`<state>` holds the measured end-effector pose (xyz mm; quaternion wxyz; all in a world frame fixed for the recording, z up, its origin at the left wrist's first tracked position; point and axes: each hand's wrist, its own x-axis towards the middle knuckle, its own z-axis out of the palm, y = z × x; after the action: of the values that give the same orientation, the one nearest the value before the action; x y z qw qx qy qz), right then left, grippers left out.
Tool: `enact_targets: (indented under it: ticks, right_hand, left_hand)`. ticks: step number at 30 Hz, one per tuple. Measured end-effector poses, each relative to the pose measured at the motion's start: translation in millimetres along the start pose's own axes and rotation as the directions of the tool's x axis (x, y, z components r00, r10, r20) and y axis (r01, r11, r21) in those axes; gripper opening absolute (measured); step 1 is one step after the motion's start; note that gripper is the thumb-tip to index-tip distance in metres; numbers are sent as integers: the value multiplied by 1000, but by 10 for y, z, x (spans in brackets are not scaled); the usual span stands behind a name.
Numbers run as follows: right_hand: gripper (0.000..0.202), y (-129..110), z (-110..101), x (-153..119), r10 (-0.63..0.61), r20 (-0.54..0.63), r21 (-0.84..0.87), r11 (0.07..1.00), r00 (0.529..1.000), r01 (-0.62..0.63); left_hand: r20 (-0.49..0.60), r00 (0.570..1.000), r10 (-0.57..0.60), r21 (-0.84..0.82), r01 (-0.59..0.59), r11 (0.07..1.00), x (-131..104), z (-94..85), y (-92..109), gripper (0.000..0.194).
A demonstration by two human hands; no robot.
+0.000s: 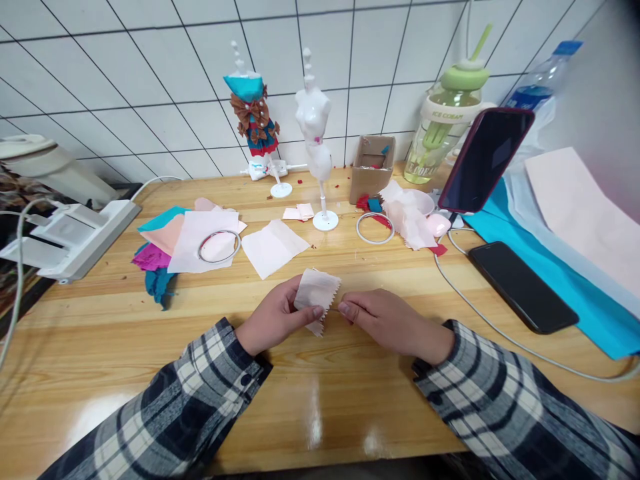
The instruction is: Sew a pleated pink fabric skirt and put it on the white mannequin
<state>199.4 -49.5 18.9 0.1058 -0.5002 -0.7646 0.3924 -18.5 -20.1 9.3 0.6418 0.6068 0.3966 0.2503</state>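
Observation:
Between the thumb and fingers of my left hand (280,314) is a small pale pink piece of fabric (318,291) with a zigzag-cut right edge. My right hand (384,319) is closed in a pinch just right of that edge; a thin, needle-like thing seems to stick out from its fingertips toward the fabric, too small to make out. Beyond the hands lie a pale fabric square (275,247), a hoop (220,247) on more fabric, and a second hoop (375,229). A bare white mannequin (313,133) stands behind them.
A dressed mannequin (254,117), a small cardboard box (372,168) and a green-lidded bottle (445,123) stand by the tiled wall. At right are a propped phone (486,160), a flat black phone (523,287), a cable and blue cloth. A power strip (85,233) sits left.

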Motion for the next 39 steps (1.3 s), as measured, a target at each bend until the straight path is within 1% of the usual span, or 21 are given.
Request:
enact_targets:
  ticks: [12, 19, 28, 34, 39]
  right_hand:
    - [42, -13, -6, -4, 5, -3, -27, 1000, 1000, -5]
    - [41, -21, -12, 0, 10, -1, -40, 999, 1000, -10]
    - [42, -15, -15, 0, 9, 12, -60, 998, 1000, -8]
    - [40, -7, -5, 10, 14, 9, -82, 997, 1000, -13]
    - [43, -11, -21, -7, 11, -18, -41, 999, 1000, -11]
  left_hand:
    - [-5, 1000, 7, 17, -7, 1000, 1, 2, -13, 46]
    - [-2, 1000, -9, -16, 9, 1000, -3, 6, -11, 48]
    - [-18, 1000, -10, -7, 10, 1000, -9, 11, -5, 51]
    - [1, 1000, -3, -7, 3, 1000, -1, 3, -16, 48]
    - [-11, 1000, 9, -10, -9, 1000, 11, 1, -19, 49]
